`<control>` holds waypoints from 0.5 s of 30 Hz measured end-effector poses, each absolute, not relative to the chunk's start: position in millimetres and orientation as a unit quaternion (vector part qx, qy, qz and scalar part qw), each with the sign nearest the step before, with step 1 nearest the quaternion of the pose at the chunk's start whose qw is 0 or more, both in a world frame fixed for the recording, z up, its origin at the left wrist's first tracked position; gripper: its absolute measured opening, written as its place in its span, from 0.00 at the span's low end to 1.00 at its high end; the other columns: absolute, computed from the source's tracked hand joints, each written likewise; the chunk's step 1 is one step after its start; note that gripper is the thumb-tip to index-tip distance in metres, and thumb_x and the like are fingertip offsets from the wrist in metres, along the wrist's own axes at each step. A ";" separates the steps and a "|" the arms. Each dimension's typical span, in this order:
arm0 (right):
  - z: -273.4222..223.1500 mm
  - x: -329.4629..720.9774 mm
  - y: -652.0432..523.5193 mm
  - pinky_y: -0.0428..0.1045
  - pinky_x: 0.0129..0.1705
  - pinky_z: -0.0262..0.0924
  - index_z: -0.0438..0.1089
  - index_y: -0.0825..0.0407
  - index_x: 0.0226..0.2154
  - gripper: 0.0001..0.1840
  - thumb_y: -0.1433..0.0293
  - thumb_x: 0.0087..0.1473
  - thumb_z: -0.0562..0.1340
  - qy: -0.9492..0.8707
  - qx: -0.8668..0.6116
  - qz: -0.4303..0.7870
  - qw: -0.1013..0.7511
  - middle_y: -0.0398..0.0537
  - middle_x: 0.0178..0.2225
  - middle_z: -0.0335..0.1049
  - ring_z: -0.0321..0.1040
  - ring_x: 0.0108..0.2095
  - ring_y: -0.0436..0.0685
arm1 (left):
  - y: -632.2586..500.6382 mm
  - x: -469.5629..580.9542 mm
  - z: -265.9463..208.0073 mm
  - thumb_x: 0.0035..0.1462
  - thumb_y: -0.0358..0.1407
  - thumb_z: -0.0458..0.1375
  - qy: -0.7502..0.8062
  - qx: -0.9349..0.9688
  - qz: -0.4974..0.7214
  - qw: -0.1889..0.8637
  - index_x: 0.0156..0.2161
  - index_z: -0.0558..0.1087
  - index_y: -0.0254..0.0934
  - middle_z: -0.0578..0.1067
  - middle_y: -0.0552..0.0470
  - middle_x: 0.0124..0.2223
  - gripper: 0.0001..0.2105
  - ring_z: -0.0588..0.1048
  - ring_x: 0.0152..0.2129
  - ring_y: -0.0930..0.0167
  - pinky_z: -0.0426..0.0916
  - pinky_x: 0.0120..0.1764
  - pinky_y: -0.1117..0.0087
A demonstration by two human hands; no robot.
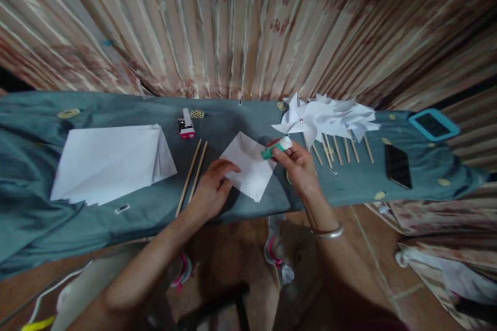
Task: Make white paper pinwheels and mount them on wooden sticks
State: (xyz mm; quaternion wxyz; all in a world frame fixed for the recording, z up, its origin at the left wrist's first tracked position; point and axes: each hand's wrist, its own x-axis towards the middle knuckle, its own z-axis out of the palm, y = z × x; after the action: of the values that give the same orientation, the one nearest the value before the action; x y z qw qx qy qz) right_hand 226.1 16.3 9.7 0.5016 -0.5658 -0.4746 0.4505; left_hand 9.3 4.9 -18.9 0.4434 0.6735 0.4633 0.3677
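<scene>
A white paper square [248,168] with small cuts or marks at its corners lies turned like a diamond in front of me. My left hand [213,186] rests at its left corner, fingers apart, fingertips touching the paper. Above its right side, my right hand [298,163] grips a green and white glue stick [276,148], held tilted. Two wooden sticks [193,173] lie beside my left hand. Just beyond my right hand is a pile of white paper pinwheels [328,116] on wooden sticks, overlapping one another.
A stack of white paper [108,160] lies at the left of the blue-green cloth [233,114]. A small red and white box [186,125] with shiny bits stands near the back edge. A dark phone [398,165] and a blue-framed device [434,124] are far right. Curtains [248,26] hang behind.
</scene>
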 end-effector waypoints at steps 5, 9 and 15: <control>0.4 209.4 23.8 0.51 0.43 0.64 0.69 0.49 0.38 0.17 0.56 0.50 0.64 -0.538 -0.578 0.412 0.454 0.46 0.35 0.73 0.70 0.39 0.55 | 13.7 17.4 -26.4 0.54 0.25 0.48 0.404 0.812 0.289 0.305 0.52 0.73 0.38 0.69 0.43 0.54 0.22 0.67 0.51 0.62 0.61 0.56 0.55; 1.7 207.1 28.6 0.51 0.44 0.65 0.69 0.50 0.40 0.16 0.58 0.52 0.64 -0.558 -0.574 0.406 0.440 0.47 0.36 0.74 0.70 0.39 0.55 | 17.0 23.0 -29.0 0.61 0.34 0.50 0.392 0.854 0.235 0.249 0.53 0.73 0.35 0.67 0.39 0.56 0.18 0.66 0.51 0.57 0.60 0.54 0.50; -0.2 202.9 31.9 0.51 0.42 0.66 0.69 0.51 0.42 0.17 0.58 0.54 0.62 -0.596 -0.585 0.384 0.393 0.47 0.36 0.75 0.71 0.36 0.54 | 19.2 23.1 -26.7 0.62 0.39 0.53 0.400 0.880 0.168 0.195 0.53 0.73 0.40 0.67 0.40 0.59 0.17 0.65 0.49 0.55 0.63 0.48 0.51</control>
State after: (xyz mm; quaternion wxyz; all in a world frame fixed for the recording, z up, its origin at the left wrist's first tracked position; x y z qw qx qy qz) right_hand 202.9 31.9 -0.2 0.3930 -0.5852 -0.5961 0.3844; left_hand 23.1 19.2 -26.7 0.1950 0.8795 0.4003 0.1677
